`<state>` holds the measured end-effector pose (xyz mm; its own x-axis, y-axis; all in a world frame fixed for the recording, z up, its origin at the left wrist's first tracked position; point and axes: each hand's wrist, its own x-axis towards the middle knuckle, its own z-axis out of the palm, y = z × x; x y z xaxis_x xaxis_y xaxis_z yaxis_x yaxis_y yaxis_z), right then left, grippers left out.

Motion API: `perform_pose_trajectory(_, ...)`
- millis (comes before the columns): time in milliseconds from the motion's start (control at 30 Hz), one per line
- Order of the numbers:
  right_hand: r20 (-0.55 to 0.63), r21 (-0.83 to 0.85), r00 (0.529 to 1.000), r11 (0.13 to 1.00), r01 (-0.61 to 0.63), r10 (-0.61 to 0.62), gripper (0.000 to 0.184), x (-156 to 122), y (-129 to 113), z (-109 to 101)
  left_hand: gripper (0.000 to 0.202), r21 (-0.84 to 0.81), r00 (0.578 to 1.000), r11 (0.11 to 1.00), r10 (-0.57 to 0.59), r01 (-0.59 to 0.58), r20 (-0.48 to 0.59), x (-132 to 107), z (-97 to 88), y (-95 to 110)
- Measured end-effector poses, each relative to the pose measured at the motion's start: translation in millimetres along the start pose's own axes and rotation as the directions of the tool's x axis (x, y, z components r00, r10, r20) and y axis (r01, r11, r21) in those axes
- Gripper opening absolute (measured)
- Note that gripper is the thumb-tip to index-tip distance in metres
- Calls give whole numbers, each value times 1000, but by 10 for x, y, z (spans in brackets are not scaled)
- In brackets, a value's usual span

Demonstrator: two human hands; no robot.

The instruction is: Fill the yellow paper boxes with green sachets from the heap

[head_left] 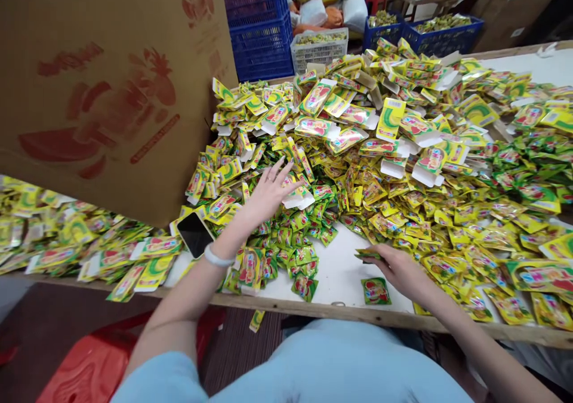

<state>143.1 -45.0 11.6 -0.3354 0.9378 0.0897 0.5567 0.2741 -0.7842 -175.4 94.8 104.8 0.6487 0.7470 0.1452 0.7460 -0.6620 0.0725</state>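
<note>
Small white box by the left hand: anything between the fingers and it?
Nothing visible. The left hand reaches over the green sachets with fingertips right at the small white box; whether they touch is unclear.

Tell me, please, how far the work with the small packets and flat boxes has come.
Done: nothing visibly finished; no filled boxes can be told apart. In hand: the left hand reaches onto a flat box, fingers spread; the right hand pinches small packets. Left: nearly everything, the large pile of packets and boxes covering the table.

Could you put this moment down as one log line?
left hand: spread on small white carton | right hand: pinching green sachet | black phone beside left wrist | pale tabletop
</note>
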Motion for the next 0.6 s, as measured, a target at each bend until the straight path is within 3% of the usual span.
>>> perform_pose_trajectory(67,54,-68,998,997,25,-22,22,-61,94,58,64,134,993,986,93,-102,71,149,-51,-254)
perform_pose_trajectory(133,59,-68,998,998,1,3,21,-96,121,112,52,190,970,958,186,-214,158,257,-29,-384)
perform_pose_trajectory(233,-14,6,994,995,-104,104,19,-108,74,107,38,177,946,941,253,-290,203,315,11,-402)
perform_pose_trajectory(300,-44,121,984,979,-166,172,25,-103,29,48,49,114,959,960,237,-256,155,284,-14,-336)
perform_pose_trajectory(367,-30,291,972,933,-213,232,32,-94,-7,-26,66,-3,988,991,133,-133,79,214,-70,-222)
perform_pose_trajectory(433,-11,453,956,854,-257,293,35,-76,-36,-93,78,-138,997,988,-69,74,37,129,-119,-70)
perform_pose_trajectory(533,8,598,938,750,-282,346,35,-18,-103,-156,73,-323,933,886,-359,333,-23,19,-104,212)
perform_pose_trajectory(600,27,659,945,705,-262,326,30,37,-185,-178,54,-529,887,766,-458,365,-52,-45,-23,441)
